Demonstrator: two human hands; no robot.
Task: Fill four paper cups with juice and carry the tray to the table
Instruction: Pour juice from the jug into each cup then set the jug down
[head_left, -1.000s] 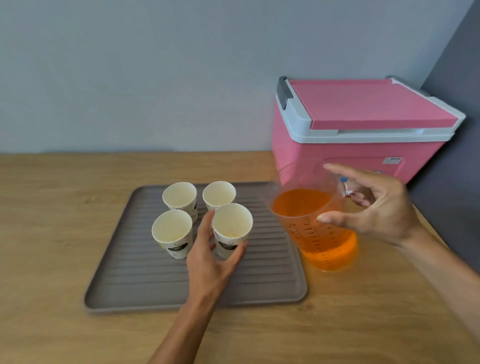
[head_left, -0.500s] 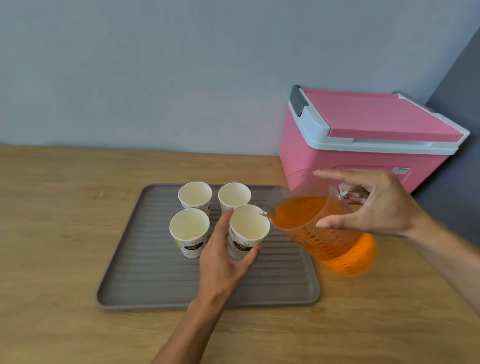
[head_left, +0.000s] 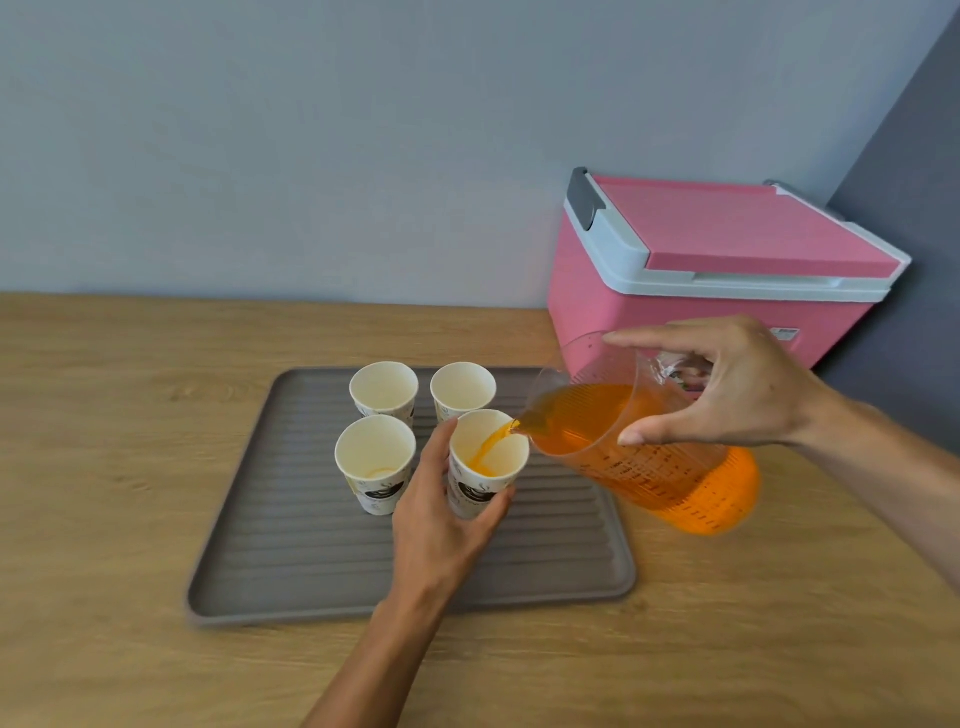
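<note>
Left grip (head_left: 441, 525) is wrapped around the front-right cup (head_left: 485, 467) on the grey tray (head_left: 291, 561), right grip (head_left: 727, 389) clamped on the clear jug (head_left: 649, 457), tilted so orange juice (head_left: 491, 449) streams in. The other three cups sit just beside it. Pink cooler (head_left: 701, 280) at the back of the surface (head_left: 104, 415).

A single head-worn view looks forward and steeply down at the ribbed grey plastic tray (head_left: 291, 525) from close above its near edge, facing the pale wall beyond; the tray sits centre-frame.
</note>
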